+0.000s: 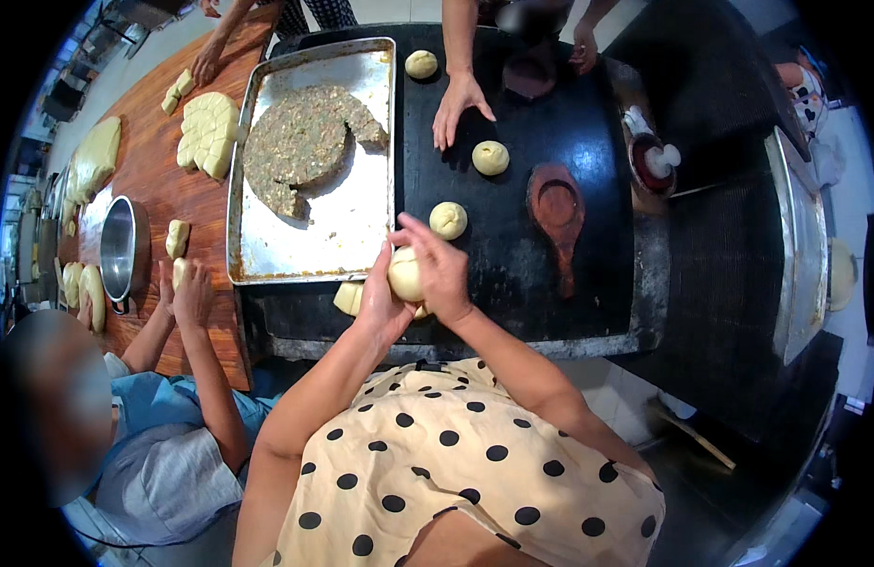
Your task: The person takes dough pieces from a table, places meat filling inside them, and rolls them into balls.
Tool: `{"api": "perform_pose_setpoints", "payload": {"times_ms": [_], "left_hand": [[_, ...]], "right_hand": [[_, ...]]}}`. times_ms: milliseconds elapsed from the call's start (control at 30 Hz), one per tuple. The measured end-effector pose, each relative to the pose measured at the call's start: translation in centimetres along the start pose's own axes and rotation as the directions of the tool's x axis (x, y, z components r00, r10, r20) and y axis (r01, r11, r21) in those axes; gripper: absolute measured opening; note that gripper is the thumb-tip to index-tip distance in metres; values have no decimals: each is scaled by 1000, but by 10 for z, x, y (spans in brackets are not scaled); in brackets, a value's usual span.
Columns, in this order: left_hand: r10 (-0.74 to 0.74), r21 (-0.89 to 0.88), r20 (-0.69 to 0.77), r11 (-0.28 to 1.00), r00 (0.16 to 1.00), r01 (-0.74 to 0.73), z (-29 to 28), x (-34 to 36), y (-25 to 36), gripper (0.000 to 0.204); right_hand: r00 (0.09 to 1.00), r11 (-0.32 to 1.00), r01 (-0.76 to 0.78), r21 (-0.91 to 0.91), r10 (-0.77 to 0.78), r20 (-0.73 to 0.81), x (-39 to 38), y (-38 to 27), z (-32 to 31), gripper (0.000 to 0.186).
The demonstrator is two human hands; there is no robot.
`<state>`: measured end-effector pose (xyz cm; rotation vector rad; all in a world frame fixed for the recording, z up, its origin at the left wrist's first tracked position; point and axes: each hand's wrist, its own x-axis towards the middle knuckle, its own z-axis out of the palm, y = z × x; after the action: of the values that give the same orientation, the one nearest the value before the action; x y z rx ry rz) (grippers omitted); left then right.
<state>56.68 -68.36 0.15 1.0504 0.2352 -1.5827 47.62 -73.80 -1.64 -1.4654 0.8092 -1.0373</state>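
Observation:
Cupped between my two hands is a smooth, pale dough ball (406, 274). My left hand (378, 298) cradles it from the left and below, and my right hand (441, 272) curls around its right side, fingers over the top. Just beyond them a dough ball with a pinched top (448, 220) rests on the black work surface (475, 326). Partly hidden behind my left wrist, several pale dough pieces (349, 299) lie by the near edge of the tray. That metal tray (361, 241) holds a mound of chopped filling (300, 142) with a section gone from it.
Farther off are two more dough balls (491, 158), near another person's outspread hand (462, 109). A wooden mould with a handle (556, 213) lies to the right. On the wooden table, a co-worker's hands (186, 293) handle dough beside a metal bowl (125, 248) and cut dough (208, 134).

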Motion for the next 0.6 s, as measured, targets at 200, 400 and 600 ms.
{"api": "perform_pose_setpoints", "payload": {"times_ms": [200, 400, 600], "left_hand": [[167, 587, 104, 785, 980, -196, -36, 7, -5, 49], [352, 923, 382, -105, 854, -370, -99, 3, -8, 37], [132, 710, 612, -526, 780, -468, -99, 12, -25, 72]], "right_hand": [[915, 957, -72, 280, 175, -365, 46, -5, -60, 33], [746, 945, 155, -287, -303, -593, 101, -34, -119, 33], [709, 919, 247, -308, -388, -589, 131, -13, -135, 30]]}}
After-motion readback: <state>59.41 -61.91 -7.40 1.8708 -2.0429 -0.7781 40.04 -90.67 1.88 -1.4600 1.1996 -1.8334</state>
